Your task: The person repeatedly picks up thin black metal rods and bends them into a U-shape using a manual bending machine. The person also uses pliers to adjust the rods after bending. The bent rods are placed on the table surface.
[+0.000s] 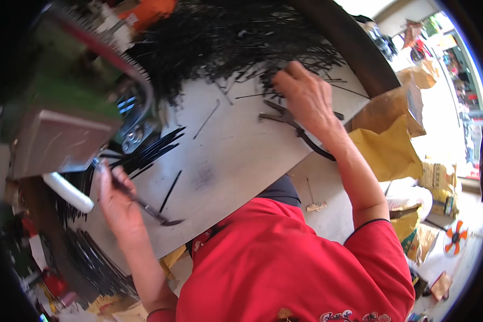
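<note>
At the left, my left hand [121, 201] is closed round a dark rod with a bent, flared end [158, 214]. The rod's other end points up at the green machine [64, 96] and its grey metal block [61, 142]. My right hand [306, 96] reaches to the near edge of a big heap of thin black rods [225, 37], fingers bent together; what they pinch is hidden. Below its wrist lies a pair of pliers with dark handles [292, 122], jaws apart, on the pale tabletop [209, 145].
A bundle of black rods [150, 153] lies beside the machine, and a single black rod [170, 190] near the left hand. More rods [94, 263] are gathered at the lower left. A dark raised rim [354, 43] bounds the table; yellow sacks [389, 147] stand right of it.
</note>
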Motion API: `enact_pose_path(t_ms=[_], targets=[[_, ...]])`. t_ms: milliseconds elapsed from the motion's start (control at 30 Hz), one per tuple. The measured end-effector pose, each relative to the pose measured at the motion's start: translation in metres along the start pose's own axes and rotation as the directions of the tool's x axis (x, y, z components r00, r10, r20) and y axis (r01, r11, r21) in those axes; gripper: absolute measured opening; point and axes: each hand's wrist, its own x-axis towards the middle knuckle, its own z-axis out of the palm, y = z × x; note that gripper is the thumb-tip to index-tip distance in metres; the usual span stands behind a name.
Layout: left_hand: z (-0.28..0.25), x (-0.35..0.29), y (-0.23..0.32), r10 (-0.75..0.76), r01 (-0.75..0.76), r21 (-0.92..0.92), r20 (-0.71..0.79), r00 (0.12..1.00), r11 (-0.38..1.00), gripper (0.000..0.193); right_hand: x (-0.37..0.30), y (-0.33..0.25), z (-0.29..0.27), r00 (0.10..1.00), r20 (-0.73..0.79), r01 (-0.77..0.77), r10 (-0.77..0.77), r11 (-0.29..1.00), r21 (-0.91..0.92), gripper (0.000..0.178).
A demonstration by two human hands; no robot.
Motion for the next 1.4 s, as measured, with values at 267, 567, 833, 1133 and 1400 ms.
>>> enact_pose_path(t_ms=[267, 567, 833, 1133, 1400], targets=[[0.02, 0.001, -0.015, 0.005, -0.008, 0.071, 0.032, 0.999, 0.997, 0.026, 0.049, -0.112, -0.038, 0.914, -0.385, 0.318, -0.132, 0.821, 0.474, 0.006], [0.035, 0.012, -0.02, 0.066, -0.069, 0.086, 0.033, 0.997, 0.994, 0.017, 0.039, -0.194, 0.029, 0.841, 0.541, -0.524, -0.024, 0.216, 0.824, 0.02], [0.035, 0.014, -0.022, 0.075, -0.079, 0.097, 0.051, 0.996, 0.992, 0.016, 0.044, -0.204, 0.033, 0.805, 0.593, -0.593, -0.004, 0.005, 0.805, 0.019], [0.032, 0.015, -0.022, 0.071, -0.08, 0.106, 0.088, 0.994, 0.991, 0.021, 0.045, -0.205, 0.035, 0.807, 0.59, -0.59, -0.026, -0.041, 0.806, 0.019], [0.033, 0.013, -0.02, 0.047, -0.055, 0.099, 0.077, 0.996, 0.994, 0.021, 0.045, -0.206, 0.035, 0.789, 0.613, -0.613, -0.045, -0.132, 0.779, 0.016]])
